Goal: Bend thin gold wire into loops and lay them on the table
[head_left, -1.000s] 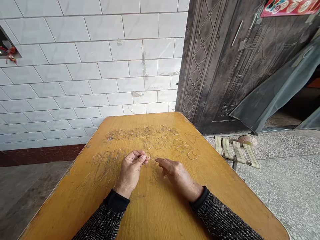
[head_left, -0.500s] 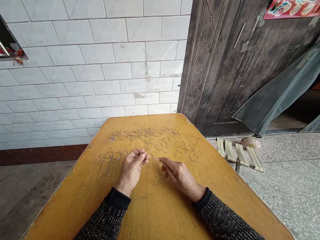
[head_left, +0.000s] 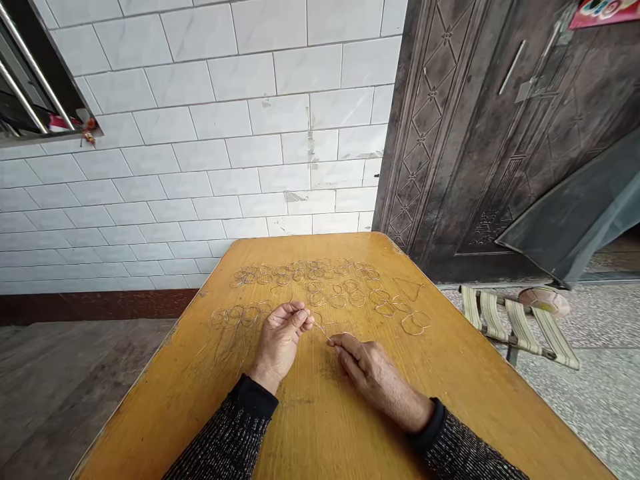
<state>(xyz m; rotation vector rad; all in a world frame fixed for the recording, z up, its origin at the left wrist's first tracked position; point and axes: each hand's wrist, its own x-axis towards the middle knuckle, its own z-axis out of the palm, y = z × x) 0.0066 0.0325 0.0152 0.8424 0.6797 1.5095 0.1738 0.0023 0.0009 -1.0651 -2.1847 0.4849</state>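
Observation:
A thin wire (head_left: pixel 321 328) runs between my two hands above the wooden table (head_left: pixel 320 427). My left hand (head_left: pixel 281 339) pinches it between thumb and fingertips, where part of it forms a small loop. Lower and to the right, my right hand (head_left: pixel 376 375) closes thumb and forefinger on the wire's other stretch. Beyond the hands lie rows of bent wire loops (head_left: pixel 313 270), several shaped like petals. Left of my left hand, more loops with long straight tails (head_left: pixel 240 320) rest on the tabletop. A looped wire piece (head_left: pixel 416 323) lies to the right.
A white tiled wall (head_left: pixel 200 160) stands behind the table. Right of it is a dark carved door (head_left: pixel 450 147) with a grey curtain (head_left: pixel 575 213). A striped folding stool (head_left: pixel 520 327) and a ball (head_left: pixel 545 301) are on the floor. A barred window (head_left: pixel 40 73) is at upper left.
My right hand has moved down, and the wire now slants downward from my left hand. The whole view has shifted, so the table appears farther right.

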